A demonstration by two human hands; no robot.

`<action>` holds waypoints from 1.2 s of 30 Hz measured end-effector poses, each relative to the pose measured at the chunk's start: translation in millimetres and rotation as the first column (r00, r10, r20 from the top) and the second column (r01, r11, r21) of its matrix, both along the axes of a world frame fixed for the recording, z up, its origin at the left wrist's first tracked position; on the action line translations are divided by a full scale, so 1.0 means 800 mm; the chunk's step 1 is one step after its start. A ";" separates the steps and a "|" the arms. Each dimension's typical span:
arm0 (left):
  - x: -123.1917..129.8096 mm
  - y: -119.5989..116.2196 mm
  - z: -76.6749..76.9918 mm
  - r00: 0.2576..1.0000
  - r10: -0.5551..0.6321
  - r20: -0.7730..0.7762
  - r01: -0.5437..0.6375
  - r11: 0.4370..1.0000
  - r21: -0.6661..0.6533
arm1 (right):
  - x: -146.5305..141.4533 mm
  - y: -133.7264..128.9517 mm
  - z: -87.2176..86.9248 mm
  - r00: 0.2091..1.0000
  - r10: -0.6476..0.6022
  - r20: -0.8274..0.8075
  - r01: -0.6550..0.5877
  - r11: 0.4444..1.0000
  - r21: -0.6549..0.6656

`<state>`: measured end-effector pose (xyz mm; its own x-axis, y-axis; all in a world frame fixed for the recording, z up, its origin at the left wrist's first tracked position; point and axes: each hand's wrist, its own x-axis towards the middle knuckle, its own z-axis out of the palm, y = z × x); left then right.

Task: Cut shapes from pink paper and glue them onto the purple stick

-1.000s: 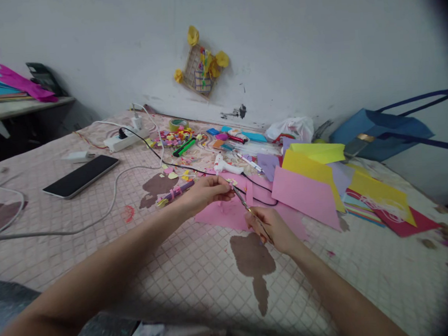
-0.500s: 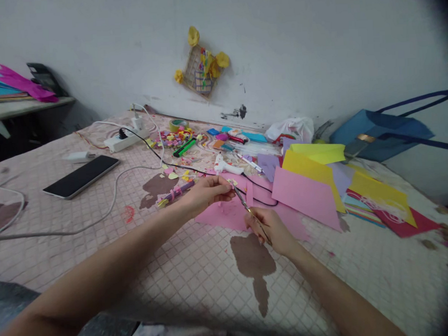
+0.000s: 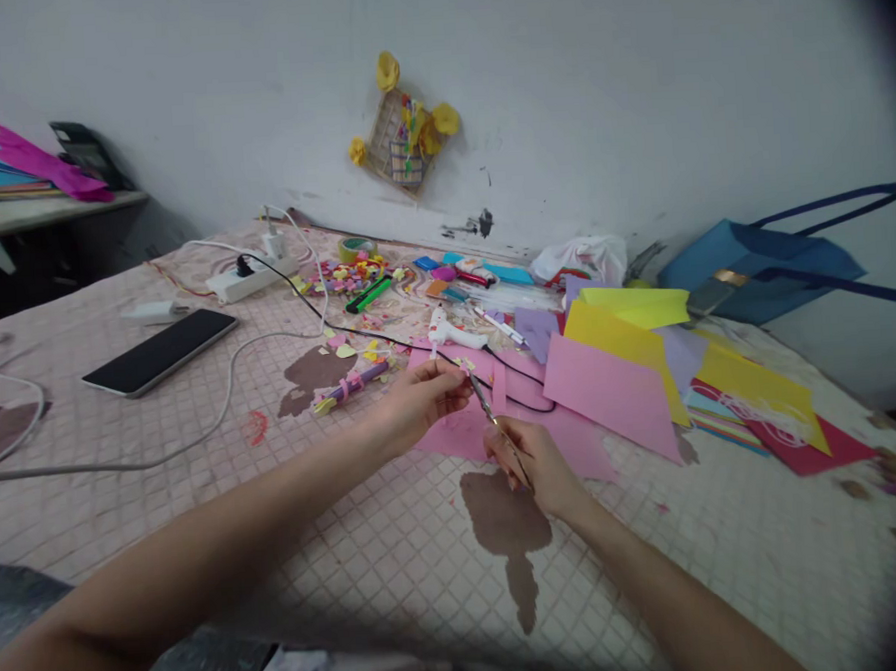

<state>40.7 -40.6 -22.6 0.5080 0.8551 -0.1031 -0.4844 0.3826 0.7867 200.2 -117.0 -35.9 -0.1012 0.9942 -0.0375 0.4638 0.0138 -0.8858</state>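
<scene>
The left hand (image 3: 430, 396) is pinched, thumb against fingers, right at the tip of a slim metal tool (image 3: 489, 409), and the right hand (image 3: 525, 457) has its fingers wrapped round the other end; the hands themselves are apart, with the tool slanting across the gap between them. A small pale piece (image 3: 465, 364) shows just at the left fingertips, too tiny to tell whether it's in the pinch. Now across from the left: well out past the left forearm lies a dark-screened phone (image 3: 162, 352), a white adapter (image 3: 152, 312) just beyond it, then a white power strip (image 3: 246, 282) farther from the hands, cables trailing. Closer in, just left of the left hand, there's a purple stick (image 3: 364, 379) with pink bands around it. Beyond that hand, a heap of little paper cut-outs (image 3: 347, 276), and to its right a green cutter (image 3: 375, 293). Straight past the left fingertips sits a white glue gun (image 3: 454, 331), and below both hands spreads a pink sheet (image 3: 457, 432). Over to the right, past the right hand, a purple sheet (image 3: 537, 331), then a pink card (image 3: 608, 392) overlapping a yellow sheet (image 3: 618, 342), and well off beyond the right hand, a blue bag (image 3: 770, 258) against the wall, handles sticking out.
</scene>
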 end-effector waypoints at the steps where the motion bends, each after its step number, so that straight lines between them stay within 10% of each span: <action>1: 0.001 -0.001 0.001 1.000 0.006 0.006 -0.006 1.000 -0.009 | -0.001 0.000 -0.001 1.000 -0.003 -0.003 0.003 1.000 0.000; 36: -0.011 0.022 0.000 0.990 -0.107 -0.094 0.122 0.979 0.163 | 0.008 0.000 0.007 0.997 0.039 0.066 -0.041 0.999 0.023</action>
